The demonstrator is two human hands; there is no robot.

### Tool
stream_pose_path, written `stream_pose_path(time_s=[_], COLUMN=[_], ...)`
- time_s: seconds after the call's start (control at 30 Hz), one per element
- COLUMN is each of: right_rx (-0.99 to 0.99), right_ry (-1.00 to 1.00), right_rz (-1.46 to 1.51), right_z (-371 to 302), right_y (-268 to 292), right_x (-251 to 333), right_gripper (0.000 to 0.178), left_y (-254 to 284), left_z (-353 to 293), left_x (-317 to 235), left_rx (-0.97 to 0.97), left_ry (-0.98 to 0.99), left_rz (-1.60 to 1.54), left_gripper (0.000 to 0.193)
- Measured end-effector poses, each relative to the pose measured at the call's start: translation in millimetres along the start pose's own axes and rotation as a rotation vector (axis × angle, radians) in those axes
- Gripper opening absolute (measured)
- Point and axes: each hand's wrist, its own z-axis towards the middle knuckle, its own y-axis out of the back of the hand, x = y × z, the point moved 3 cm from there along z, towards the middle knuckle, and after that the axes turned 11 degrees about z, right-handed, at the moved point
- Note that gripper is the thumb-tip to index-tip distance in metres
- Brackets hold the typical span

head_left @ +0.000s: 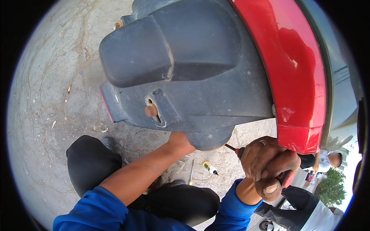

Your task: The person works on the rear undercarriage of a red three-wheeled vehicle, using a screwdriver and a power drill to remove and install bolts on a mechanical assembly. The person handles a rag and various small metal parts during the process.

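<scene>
A screwdriver (pixel 239 152) with a red and black handle is gripped by my right hand (pixel 268 165), its fingers wrapped round the handle. The thin shaft points left, toward the lower edge of a large dark grey plastic body piece (pixel 200 96), and its tip is out of sight behind that edge. My left forearm (pixel 142 169) reaches up under the same piece; plastic covers the left hand's fingers. A rusty bolt (pixel 151 111) sits in a slotted recess of the plastic. Along its right side runs a glossy red panel (pixel 285 77) with scuffs.
On the concrete ground (pixel 50 96) between my knees and the plastic piece lie a small bottle (pixel 210 168) with a dark nozzle and a thin tool (pixel 191 177) with a yellowish end. Other people (pixel 327 159) are at the right, beyond my right hand.
</scene>
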Motion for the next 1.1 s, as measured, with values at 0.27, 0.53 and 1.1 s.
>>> stream_pose_path(time_s=[0.27, 0.53, 1.1], right_rx=[0.181, -0.011, -0.166], right_ry=[-0.061, -0.013, 0.126], right_rz=[0.044, -0.054, -0.478], right_z=[9.7, 0.8, -6.2], right_y=[0.1, -14.1, -29.2], right_x=[-3.5, -6.7, -7.9], right_gripper=[0.036, 0.04, 0.033], left_y=[-68.2, -32.5, -67.5], left_z=[10.9, 5.8, 17.7], left_x=[17.4, 5.8, 15.0], left_rx=[-0.452, -0.184, -0.277], left_ry=[-0.193, 0.031, -0.095], left_rz=[1.471, -0.011, 0.634], left_gripper=[0.046, 0.037, 0.054])
